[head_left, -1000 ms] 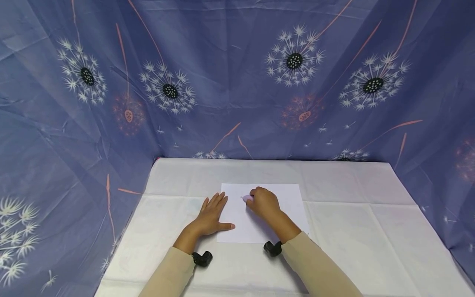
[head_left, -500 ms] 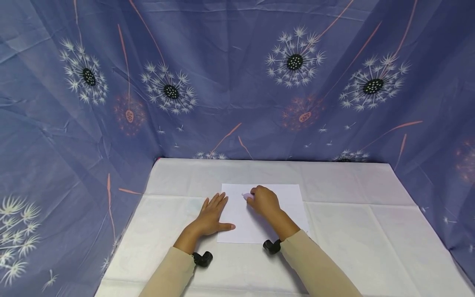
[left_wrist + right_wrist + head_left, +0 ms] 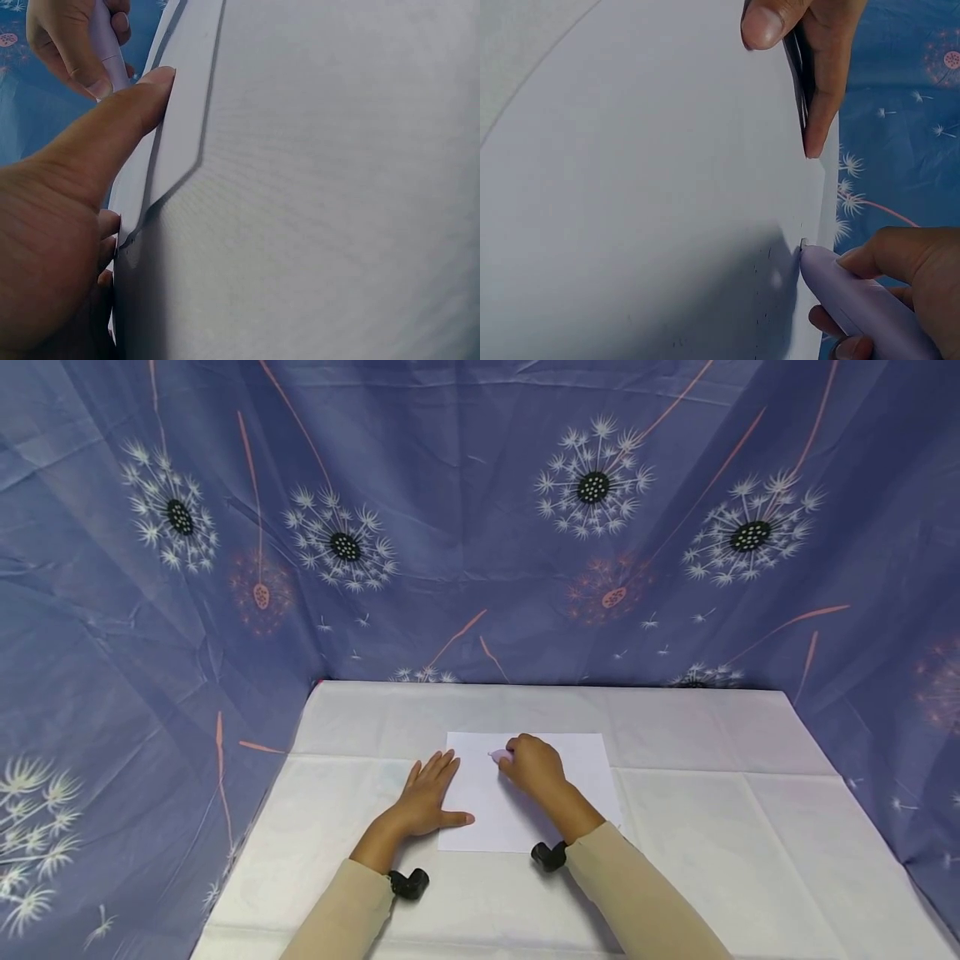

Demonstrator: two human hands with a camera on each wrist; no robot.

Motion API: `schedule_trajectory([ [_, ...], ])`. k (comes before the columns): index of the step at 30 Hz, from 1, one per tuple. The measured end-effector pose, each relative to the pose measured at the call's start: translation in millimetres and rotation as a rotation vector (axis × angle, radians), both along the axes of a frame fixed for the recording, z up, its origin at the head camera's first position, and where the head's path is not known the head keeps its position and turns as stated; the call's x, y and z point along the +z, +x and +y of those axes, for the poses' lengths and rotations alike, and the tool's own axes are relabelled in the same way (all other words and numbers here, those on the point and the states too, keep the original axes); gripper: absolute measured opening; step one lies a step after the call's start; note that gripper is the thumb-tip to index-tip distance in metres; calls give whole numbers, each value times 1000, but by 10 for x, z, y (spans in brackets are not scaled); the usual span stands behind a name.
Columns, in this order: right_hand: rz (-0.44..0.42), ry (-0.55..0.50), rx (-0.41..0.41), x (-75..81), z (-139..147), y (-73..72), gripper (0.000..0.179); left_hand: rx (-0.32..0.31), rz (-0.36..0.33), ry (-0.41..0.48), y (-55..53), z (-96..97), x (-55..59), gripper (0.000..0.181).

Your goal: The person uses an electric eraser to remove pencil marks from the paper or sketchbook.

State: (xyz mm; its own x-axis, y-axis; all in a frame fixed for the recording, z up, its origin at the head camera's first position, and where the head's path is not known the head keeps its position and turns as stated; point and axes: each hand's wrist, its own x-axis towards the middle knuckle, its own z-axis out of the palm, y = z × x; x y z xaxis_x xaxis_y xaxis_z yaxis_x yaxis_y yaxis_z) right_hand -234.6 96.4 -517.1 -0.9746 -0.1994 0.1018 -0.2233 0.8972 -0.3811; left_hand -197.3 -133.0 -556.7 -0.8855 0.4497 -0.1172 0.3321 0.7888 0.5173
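Note:
My left hand (image 3: 423, 797) lies with straight, spread fingers over the left edge of a white sheet of paper (image 3: 480, 835), its thumb pressing on the sheet. My right hand (image 3: 536, 768) grips a lavender, pen-shaped tool (image 3: 859, 296) with a rounded front and a small tip. In the right wrist view that tip meets the paper, close to a few short dark marks (image 3: 769, 255). Up in the head view, only the tool's front end shows left of the right fingers. The left wrist view shows the left thumb (image 3: 120, 124) with the right hand beyond it.
A white cloth (image 3: 697, 835) with fold lines covers the table. Behind and to the left hangs a blue curtain (image 3: 465, 527) with dandelion prints. Black wrist-worn cameras (image 3: 409, 883) sit by both beige sleeves (image 3: 645, 902).
The right hand and tool have shifted very slightly to the right and up over the past second. The left hand stays in place on the paper.

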Motion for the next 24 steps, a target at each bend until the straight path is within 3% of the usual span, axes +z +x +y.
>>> schedule_trajectory([
  [24,-37,17,-12,26,-7,-41,19,-6,-8,-7,0,1,-19,108],
])
